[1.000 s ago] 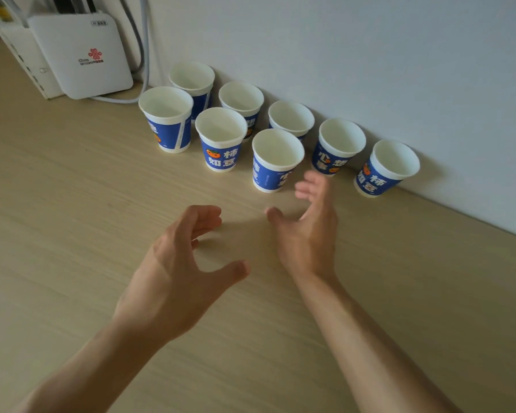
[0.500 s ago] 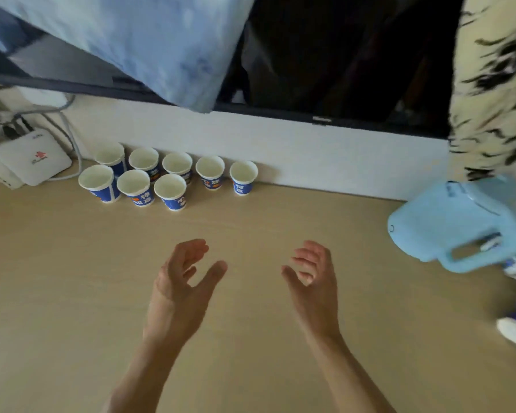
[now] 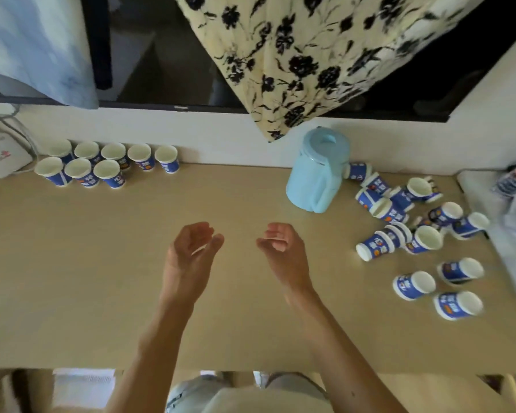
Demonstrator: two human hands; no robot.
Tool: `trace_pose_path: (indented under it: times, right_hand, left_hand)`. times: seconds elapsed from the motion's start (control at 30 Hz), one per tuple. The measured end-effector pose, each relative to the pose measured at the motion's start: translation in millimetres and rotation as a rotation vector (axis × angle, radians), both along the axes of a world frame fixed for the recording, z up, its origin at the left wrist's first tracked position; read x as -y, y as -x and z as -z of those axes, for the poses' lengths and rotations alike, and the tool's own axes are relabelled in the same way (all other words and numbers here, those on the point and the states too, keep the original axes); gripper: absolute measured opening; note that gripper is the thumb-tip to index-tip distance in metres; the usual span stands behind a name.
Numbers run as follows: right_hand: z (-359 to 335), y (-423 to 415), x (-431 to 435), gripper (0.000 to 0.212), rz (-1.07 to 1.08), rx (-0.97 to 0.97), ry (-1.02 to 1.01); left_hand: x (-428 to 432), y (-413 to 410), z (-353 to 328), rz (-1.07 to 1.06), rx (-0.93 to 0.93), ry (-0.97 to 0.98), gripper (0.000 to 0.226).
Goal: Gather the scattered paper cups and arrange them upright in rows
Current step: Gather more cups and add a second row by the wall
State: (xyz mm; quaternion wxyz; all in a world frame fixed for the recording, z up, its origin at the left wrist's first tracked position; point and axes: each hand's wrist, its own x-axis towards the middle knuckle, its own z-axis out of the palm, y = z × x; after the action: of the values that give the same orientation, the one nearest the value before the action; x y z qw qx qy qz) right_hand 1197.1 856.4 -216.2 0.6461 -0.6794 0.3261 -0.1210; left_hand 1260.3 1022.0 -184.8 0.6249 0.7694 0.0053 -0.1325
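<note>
Against the wall at far left, eight upright cups point(image 3: 109, 175) stand in two rows, five behind and three in front, all showing bare white insides. Right of the blue jug point(image 3: 316, 177), the scattered cups point(image 3: 414, 286) lie mostly tipped on the table point(image 3: 102, 263), a dozen or more. By my reckoning most of the job is left. Your left grip point(image 3: 188, 254) and right grip point(image 3: 283, 254) hover mid-table, fingers loosely curled, holding nothing. Jug lidded; contents unseen.
</note>
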Motion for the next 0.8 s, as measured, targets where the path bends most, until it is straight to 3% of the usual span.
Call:
trace_pose_path:
  times: [0.4,0.8]
  right_hand:
    - [6.8,110.7,48.1,0.023,0.287,-0.024,-0.047]
    - [32.8,191.1,175.7,0.024,0.494,-0.048,-0.077]
  left_hand:
    - [78.9,60.5,-16.4,0.278,0.012,0.031,0.025]
    - [220.1,155.6,-2.9,0.563,-0.001,-0.067,0.026]
